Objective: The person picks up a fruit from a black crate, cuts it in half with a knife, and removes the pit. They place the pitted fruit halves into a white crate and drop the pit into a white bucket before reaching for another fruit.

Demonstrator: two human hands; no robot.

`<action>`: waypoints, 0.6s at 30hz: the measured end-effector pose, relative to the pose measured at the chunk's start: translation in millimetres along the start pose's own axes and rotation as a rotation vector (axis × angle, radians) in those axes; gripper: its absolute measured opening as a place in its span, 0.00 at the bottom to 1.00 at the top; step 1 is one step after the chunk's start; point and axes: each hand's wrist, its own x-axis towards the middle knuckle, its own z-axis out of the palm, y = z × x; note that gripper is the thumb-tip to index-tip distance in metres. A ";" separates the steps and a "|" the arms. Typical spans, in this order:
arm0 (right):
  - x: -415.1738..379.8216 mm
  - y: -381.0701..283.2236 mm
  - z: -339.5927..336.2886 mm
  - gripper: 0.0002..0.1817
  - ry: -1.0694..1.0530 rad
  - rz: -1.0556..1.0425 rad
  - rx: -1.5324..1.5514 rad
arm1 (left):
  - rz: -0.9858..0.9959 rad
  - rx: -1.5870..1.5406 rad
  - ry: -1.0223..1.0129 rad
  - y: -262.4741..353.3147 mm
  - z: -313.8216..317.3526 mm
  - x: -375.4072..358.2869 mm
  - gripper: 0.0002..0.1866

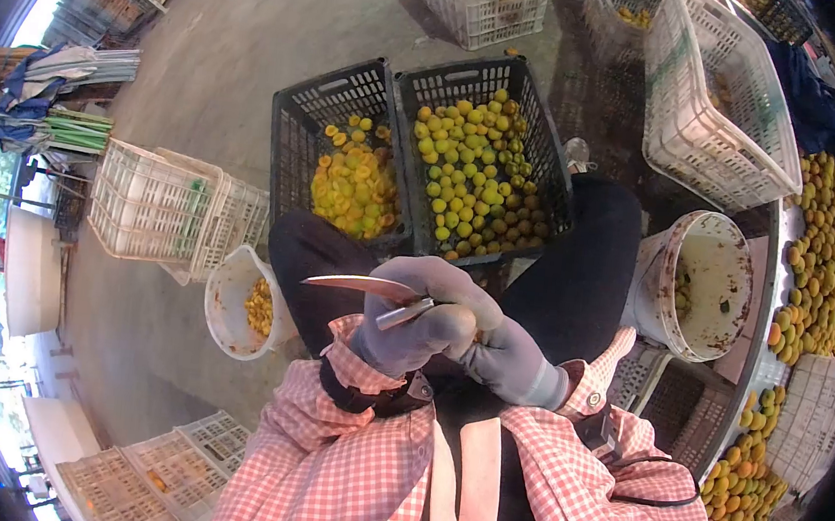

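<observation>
My left hand (400, 334), in a grey glove, is closed around a knife. The curved blade (365, 284) points left, and a short metal tube end (405, 315) sticks out below it. My right hand (518, 361), also gloved, is closed and pressed against the left one; what its fingers hold is hidden, and I cannot tell what it is. Just beyond my hands, between my knees, stand two black crates. The left crate (296, 108) holds cut, bright yellow fruit (354, 184). Whole yellow-green and brownish round fruit (477, 166) lies in the right crate (549, 143).
A white bucket (222, 307) with yellow pieces stands left of my knee, near white crates (152, 200). On my right are a stained bucket (652, 283), a tall white crate (666, 134) and heaped orange-green fruit (821, 249). Another white crate (476, 20) stands ahead.
</observation>
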 end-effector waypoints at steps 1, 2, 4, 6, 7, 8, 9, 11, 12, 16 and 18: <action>1.9 4.4 -3.7 0.24 0.004 -0.006 -0.006 | 0.022 0.045 0.021 -6.7 -1.2 1.7 0.20; 4.8 8.2 -9.7 0.22 -0.006 0.081 0.001 | 0.045 0.085 0.041 -12.6 -1.5 4.6 0.20; 0.0 1.4 -27.1 0.20 0.082 0.171 -0.021 | 0.020 0.052 0.128 -15.6 -5.7 11.9 0.20; -12.6 -42.5 -51.0 0.16 0.350 0.189 0.046 | 0.031 0.055 0.165 -17.3 -23.5 16.1 0.21; -18.5 -43.9 -76.8 0.15 0.514 -0.005 -0.027 | 0.029 0.085 0.267 -15.5 -26.4 16.2 0.21; -28.9 -50.3 -100.3 0.16 0.668 -0.108 0.200 | 0.018 -0.005 0.260 -12.0 -30.8 18.1 0.21; -41.0 -44.5 -138.0 0.16 0.711 -0.254 0.358 | 0.006 -0.094 0.254 -8.6 -35.5 20.2 0.21; -65.4 -38.3 -188.0 0.14 0.790 -0.451 0.664 | -0.035 -0.120 0.269 -12.0 -47.8 22.0 0.21; -94.1 -16.8 -243.7 0.14 0.939 -0.314 0.697 | -0.071 -0.140 0.291 -14.9 -53.8 23.4 0.20; -163.6 56.6 -339.7 0.13 1.123 -0.086 0.431 | -0.184 -0.187 0.369 -25.2 -70.2 28.0 0.19; -174.0 56.3 -338.3 0.13 1.176 0.085 -0.507 | -0.214 -0.175 0.382 -29.8 -74.5 32.3 0.19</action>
